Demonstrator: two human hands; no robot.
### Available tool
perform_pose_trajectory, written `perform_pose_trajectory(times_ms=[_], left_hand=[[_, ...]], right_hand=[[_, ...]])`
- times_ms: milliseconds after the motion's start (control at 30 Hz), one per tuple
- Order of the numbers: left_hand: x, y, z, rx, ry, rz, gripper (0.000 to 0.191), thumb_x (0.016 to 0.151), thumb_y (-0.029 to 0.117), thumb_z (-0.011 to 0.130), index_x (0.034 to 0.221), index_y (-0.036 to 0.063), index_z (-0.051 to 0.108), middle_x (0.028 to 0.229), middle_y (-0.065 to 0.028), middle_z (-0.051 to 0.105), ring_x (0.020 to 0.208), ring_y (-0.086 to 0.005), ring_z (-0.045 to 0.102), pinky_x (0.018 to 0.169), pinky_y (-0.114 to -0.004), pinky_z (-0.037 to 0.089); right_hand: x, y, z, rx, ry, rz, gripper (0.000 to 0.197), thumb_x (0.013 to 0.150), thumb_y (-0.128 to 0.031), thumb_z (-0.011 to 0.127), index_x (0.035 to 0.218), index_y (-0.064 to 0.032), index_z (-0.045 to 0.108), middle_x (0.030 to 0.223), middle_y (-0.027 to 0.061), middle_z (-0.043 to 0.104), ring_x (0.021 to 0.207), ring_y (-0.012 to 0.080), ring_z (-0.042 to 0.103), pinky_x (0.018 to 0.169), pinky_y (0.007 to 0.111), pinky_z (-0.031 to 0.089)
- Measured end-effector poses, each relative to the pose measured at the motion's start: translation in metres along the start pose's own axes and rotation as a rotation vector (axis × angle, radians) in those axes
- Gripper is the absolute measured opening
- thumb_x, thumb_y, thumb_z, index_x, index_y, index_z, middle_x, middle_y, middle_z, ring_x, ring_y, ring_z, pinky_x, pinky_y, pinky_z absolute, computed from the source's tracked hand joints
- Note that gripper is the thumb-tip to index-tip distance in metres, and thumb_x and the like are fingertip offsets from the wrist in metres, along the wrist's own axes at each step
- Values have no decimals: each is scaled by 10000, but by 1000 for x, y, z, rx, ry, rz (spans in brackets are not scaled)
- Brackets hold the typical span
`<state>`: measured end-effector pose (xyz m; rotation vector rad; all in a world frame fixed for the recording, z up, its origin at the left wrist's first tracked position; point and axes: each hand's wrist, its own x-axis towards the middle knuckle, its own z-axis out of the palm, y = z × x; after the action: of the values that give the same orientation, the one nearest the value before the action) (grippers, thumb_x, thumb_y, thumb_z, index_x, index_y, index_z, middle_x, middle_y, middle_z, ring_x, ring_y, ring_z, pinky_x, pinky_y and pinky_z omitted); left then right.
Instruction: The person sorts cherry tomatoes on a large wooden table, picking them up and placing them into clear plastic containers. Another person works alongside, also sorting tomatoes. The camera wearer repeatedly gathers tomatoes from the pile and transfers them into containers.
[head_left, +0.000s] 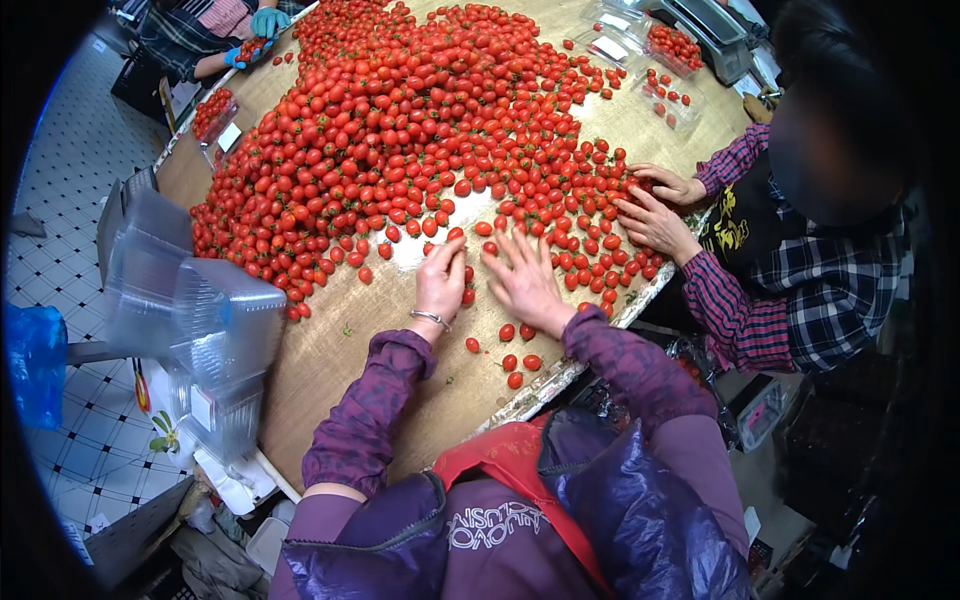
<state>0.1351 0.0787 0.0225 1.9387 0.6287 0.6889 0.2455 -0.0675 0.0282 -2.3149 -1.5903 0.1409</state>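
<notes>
A big heap of red cherry tomatoes (390, 112) with green stem ends lies across the wooden table (330, 360). At the heap's near edge, my left hand (440, 281) has its fingers bent together by a tomato (454, 234); whether it grips that tomato is unclear. My right hand (525, 277) is spread palm down, fingertips at the tomatoes to its left and front. A few tomatoes sit between my hands, and several loose ones (510, 362) lie nearer to me, below my right hand.
Stacked clear plastic boxes (225, 322) stand at the table's left edge. A co-worker's hands (660, 217) touch tomatoes at the right. Another person's blue-gloved hands (251, 52) hold tomatoes at the far left, near a filled box (214, 116). More boxes (671, 52) and a scale-like device (709, 37) are far right.
</notes>
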Motion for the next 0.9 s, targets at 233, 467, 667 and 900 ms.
perform_pose_trajectory(times_ms=[233, 467, 667, 900], left_hand=[[-1, -19, -48, -32, 130, -298, 222, 922, 50, 550, 1115, 30, 659, 732, -23, 619, 636, -88, 550, 595, -263, 460], [-23, -46, -92, -18, 222, -407, 218, 939, 49, 537, 1125, 25, 647, 868, 20, 615, 689, -59, 507, 666, -222, 454], [-27, -44, -78, -388, 128, -520, 286, 963, 71, 542, 1243, 14, 560, 926, -27, 597, 734, -82, 582, 664, -219, 482], [-30, -41, -87, -424, 72, -627, 196, 962, 97, 572, 1144, 25, 579, 792, -20, 602, 591, -66, 560, 544, -211, 472]], right_hand=[[47, 71, -26, -271, -38, 250, 542, 938, -417, 486, 1448, -258, 391, 1566, 128, 244, 1452, 359, 188, 1116, 668, 156], [86, 125, -23, -152, 320, 429, 350, 872, -243, 591, 1186, -92, 630, 1368, 167, 496, 1306, 326, 421, 1020, 549, 353], [168, 38, 12, 210, 310, 4, 242, 842, -217, 618, 1045, -101, 683, 1183, 97, 617, 1187, 292, 522, 1000, 498, 395], [175, 29, 39, 37, 287, -84, 287, 887, -240, 593, 1168, -221, 646, 1354, 68, 525, 1308, 334, 418, 1014, 544, 354]])
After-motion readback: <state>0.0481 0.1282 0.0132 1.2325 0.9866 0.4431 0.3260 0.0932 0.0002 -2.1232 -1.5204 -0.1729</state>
